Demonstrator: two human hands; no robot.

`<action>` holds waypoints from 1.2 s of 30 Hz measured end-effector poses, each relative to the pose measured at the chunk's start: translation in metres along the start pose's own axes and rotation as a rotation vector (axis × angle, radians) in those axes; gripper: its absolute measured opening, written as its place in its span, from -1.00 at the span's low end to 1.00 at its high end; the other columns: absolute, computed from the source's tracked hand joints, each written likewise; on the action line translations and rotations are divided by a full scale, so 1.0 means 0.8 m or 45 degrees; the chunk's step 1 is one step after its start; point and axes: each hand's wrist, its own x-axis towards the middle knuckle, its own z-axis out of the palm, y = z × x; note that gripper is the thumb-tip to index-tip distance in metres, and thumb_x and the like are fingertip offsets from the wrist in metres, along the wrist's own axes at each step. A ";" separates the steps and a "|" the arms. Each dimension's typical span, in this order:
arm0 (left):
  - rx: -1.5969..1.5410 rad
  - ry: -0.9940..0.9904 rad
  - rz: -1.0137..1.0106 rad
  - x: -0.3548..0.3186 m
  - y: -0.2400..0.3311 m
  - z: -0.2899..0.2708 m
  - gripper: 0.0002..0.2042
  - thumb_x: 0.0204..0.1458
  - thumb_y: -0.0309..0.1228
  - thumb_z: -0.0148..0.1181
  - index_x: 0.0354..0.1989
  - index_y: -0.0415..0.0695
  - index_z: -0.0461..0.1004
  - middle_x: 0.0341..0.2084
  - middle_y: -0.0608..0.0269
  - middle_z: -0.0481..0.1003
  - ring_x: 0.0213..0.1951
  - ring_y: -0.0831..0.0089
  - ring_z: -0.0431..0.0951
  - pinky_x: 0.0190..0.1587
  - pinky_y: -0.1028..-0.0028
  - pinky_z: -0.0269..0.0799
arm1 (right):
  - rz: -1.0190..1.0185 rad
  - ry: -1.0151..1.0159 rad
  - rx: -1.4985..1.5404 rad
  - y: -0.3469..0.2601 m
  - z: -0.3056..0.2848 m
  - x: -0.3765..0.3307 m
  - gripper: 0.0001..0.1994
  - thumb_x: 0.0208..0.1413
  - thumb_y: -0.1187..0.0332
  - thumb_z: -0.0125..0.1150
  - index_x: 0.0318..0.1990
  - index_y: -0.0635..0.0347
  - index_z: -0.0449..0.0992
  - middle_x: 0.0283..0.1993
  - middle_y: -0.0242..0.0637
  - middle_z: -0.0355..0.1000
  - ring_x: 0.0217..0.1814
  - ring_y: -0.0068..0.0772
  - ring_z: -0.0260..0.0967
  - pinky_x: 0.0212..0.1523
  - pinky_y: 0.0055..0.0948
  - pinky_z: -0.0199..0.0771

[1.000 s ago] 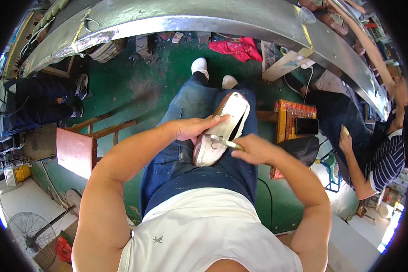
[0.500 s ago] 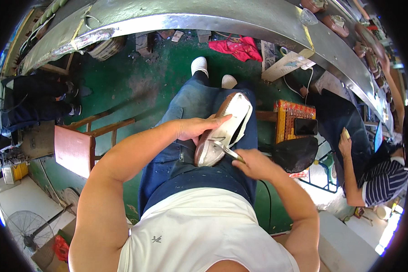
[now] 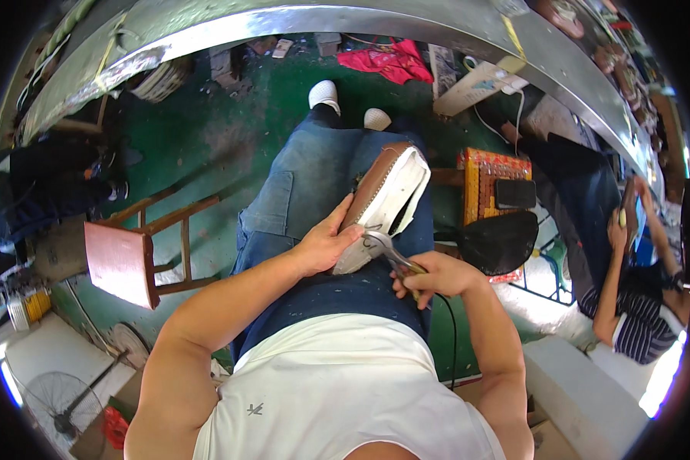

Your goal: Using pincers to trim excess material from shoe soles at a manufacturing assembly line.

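A white shoe with a brown sole (image 3: pixel 387 195) lies sole-side up on my lap, across my blue jeans. My left hand (image 3: pixel 326 244) grips the near end of the shoe and steadies it. My right hand (image 3: pixel 429 276) is closed around the handles of metal pliers (image 3: pixel 383 247). The pliers' jaws touch the edge of the shoe near my left thumb.
A red wooden stool (image 3: pixel 130 257) stands to my left on the green floor. On my right are a black fan-shaped object (image 3: pixel 498 241) and an orange patterned stool (image 3: pixel 491 180) bearing a dark phone. Another person sits at far right (image 3: pixel 636 307). A curved metal bench (image 3: pixel 322 19) runs overhead.
My right hand has drawn back toward my body with the tool. The shoe has stayed on my lap under my left hand.
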 end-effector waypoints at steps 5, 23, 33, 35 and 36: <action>0.057 0.078 -0.013 0.003 0.002 0.002 -0.28 0.33 -0.30 0.11 0.55 -0.20 -0.13 0.39 -0.09 0.24 0.38 0.26 0.27 0.40 0.44 0.11 | -0.217 0.468 -0.467 -0.033 0.021 -0.019 -0.70 0.40 0.23 0.03 -0.01 0.34 0.46 -0.25 -0.22 0.55 -0.23 -0.43 0.54 -0.33 -0.40 0.56; 0.650 -0.194 0.222 -0.009 0.087 -0.059 -0.08 -0.09 -0.52 0.40 0.50 -0.25 0.02 0.28 0.04 0.36 0.30 0.36 0.36 0.36 0.39 0.22 | -0.554 0.864 -0.933 0.011 0.040 0.002 -0.70 0.37 0.23 0.07 0.03 0.31 0.44 -0.34 -0.24 0.51 -0.29 -0.37 0.52 -0.19 -0.35 0.52; 0.527 -0.196 0.125 -0.001 0.087 -0.140 -0.25 0.03 -0.52 0.38 0.44 -0.20 0.19 0.21 0.18 0.45 0.23 0.43 0.41 0.34 0.41 0.24 | -0.959 0.995 -0.619 -0.026 0.058 0.091 -0.59 0.47 0.10 -0.18 0.09 0.32 0.37 -0.26 -0.29 0.43 -0.32 -0.48 0.40 -0.26 -0.40 0.48; 0.538 -0.163 0.122 -0.004 0.080 -0.145 -0.25 0.04 -0.51 0.38 0.44 -0.19 0.20 0.21 0.18 0.46 0.22 0.43 0.42 0.34 0.40 0.25 | -0.774 0.945 -0.826 -0.032 0.049 0.112 -0.61 0.46 0.11 -0.16 0.00 0.32 0.38 -0.38 -0.23 0.45 -0.40 -0.37 0.44 -0.30 -0.35 0.48; 0.548 -0.140 0.115 -0.005 0.076 -0.148 -0.25 0.04 -0.51 0.38 0.45 -0.18 0.20 0.20 0.18 0.46 0.21 0.42 0.42 0.33 0.40 0.25 | -0.707 0.881 -0.752 -0.031 0.046 0.115 -0.63 0.46 0.13 -0.15 -0.01 0.33 0.38 -0.40 -0.20 0.46 -0.41 -0.31 0.46 -0.31 -0.33 0.48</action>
